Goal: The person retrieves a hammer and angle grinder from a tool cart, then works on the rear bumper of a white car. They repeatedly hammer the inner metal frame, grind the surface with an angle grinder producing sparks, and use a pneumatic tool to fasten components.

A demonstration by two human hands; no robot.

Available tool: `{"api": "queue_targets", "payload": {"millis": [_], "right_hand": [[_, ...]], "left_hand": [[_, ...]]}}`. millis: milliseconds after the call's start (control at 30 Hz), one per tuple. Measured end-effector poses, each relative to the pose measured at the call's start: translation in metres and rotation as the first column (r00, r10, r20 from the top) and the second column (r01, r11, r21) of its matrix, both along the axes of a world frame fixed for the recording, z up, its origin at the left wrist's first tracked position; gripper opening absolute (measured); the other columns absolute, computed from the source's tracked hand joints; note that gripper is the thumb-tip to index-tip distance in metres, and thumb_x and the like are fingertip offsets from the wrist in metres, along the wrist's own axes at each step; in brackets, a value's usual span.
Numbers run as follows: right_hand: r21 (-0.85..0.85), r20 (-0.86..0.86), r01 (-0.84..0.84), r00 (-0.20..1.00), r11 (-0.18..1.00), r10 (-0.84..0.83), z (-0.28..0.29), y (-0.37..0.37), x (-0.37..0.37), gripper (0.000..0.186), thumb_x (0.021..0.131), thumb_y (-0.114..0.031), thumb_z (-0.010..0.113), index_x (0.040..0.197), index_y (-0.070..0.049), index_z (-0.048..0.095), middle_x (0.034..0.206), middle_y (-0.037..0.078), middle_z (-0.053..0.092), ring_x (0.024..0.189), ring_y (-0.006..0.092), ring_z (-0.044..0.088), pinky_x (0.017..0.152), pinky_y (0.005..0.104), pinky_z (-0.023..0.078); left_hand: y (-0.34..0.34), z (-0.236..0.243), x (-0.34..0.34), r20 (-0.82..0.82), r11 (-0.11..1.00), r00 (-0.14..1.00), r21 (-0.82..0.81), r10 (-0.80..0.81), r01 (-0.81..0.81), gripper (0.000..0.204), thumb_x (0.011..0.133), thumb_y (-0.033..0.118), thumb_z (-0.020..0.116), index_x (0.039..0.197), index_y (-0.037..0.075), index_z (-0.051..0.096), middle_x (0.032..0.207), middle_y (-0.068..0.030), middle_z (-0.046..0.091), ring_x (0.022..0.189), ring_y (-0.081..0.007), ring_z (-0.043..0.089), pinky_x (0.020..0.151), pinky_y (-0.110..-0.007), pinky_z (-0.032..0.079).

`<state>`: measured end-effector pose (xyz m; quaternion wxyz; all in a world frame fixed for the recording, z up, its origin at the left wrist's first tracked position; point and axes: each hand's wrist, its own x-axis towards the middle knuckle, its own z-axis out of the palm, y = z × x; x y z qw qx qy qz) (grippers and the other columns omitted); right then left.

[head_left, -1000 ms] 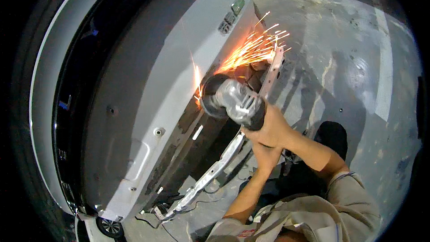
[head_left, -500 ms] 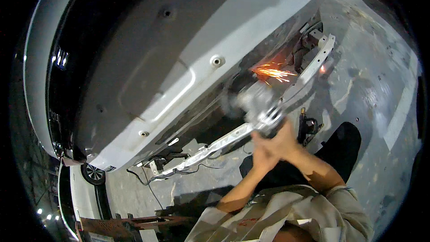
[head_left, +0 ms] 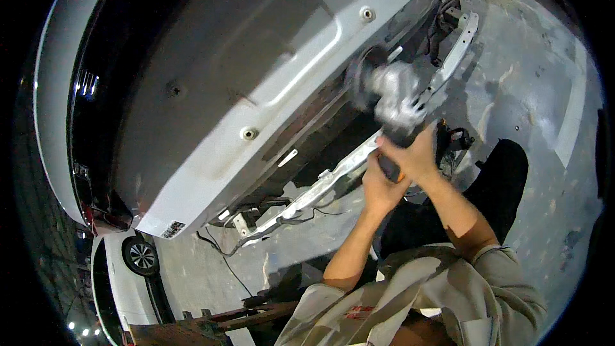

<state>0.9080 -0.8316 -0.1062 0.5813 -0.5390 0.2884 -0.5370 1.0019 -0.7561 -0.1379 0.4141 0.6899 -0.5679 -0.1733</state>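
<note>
Both of my hands are closed on an angle grinder (head_left: 394, 96) with a silver head and a dark body, blurred by motion. My left hand (head_left: 381, 186) grips the lower body, and my right hand (head_left: 416, 157) wraps round it above and to the right. The grinder's dark disc guard (head_left: 366, 74) is at the lower edge of a car's pale tailgate (head_left: 211, 173), over the dark recessed panel; whether the disc touches metal I cannot tell. Beneath runs a white metal beam (head_left: 320, 193) with holes and a bracket.
My bent leg (head_left: 503, 186) in dark trousers is at right, beside a dark tool or metal part (head_left: 458, 138) on the grey floor (head_left: 538, 90). Cables (head_left: 230, 269) run below the beam. A white car (head_left: 122, 282) and a rusty piece (head_left: 205, 323) are at lower left.
The orange sparks seen earlier are gone. The grinder and my hands have moved up and right in the view, and the car appears shifted with my head's movement.
</note>
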Motion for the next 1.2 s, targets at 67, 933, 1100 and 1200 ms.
{"api": "queue_targets", "payload": {"millis": [67, 933, 1100, 1200], "right_hand": [[-0.099, -0.035, 0.002, 0.999, 0.995, -0.005, -0.007, 0.042, 0.03, 0.046, 0.068, -0.015, 0.079, 0.104, 0.002, 0.057, 0.093, 0.008, 0.065, 0.082, 0.0158, 0.061, 0.075, 0.0348, 0.051], [-0.295, -0.132, -0.188, 0.979, 0.937, 0.155, -0.019, 0.114, 0.091, 0.068, 0.064, -0.03, 0.076, 0.117, 0.003, 0.047, 0.089, 0.027, 0.064, 0.084, 0.044, 0.062, 0.075, 0.0458, 0.05], [-0.06, -0.024, 0.152, 0.988, 0.986, -0.154, 0.002, 0.013, -0.005, 0.074, 0.062, -0.029, 0.081, 0.119, 0.004, 0.049, 0.099, 0.019, 0.065, 0.093, 0.0296, 0.062, 0.085, 0.0368, 0.049], [0.083, 0.15, 0.078, 0.985, 0.994, -0.089, 0.016, -0.023, -0.084, 0.045, 0.068, -0.027, 0.079, 0.1, -0.002, 0.058, 0.085, 0.01, 0.064, 0.071, 0.016, 0.062, 0.067, 0.03, 0.05]], "left_hand": [[0.037, -0.051, 0.034, 0.231, 0.973, 0.97, -0.229, 0.073, -0.018, 0.082, 0.067, 0.026, 0.08, 0.128, -0.006, 0.036, 0.109, -0.0233, 0.059, 0.106, -0.0369, 0.058, 0.092, -0.042, 0.044], [0.134, -0.066, 0.07, -0.002, 0.949, 0.969, -0.201, 0.247, -0.242, 0.061, 0.076, 0.021, 0.07, 0.127, -0.001, 0.046, 0.116, -0.0151, 0.057, 0.104, -0.0243, 0.057, 0.091, -0.036, 0.044], [0.025, -0.012, -0.004, 0.191, 0.967, 0.98, -0.238, -0.051, 0.096, 0.084, 0.073, 0.021, 0.078, 0.134, -0.009, 0.029, 0.119, -0.025, 0.053, 0.112, -0.0305, 0.052, 0.098, -0.038, 0.038], [0.006, 0.007, -0.062, 0.514, 0.921, 0.842, -0.227, -0.163, 0.316, 0.091, 0.071, 0.022, 0.079, 0.136, -0.012, 0.026, 0.125, -0.0336, 0.048, 0.113, -0.0445, 0.051, 0.092, -0.041, 0.045]]}}
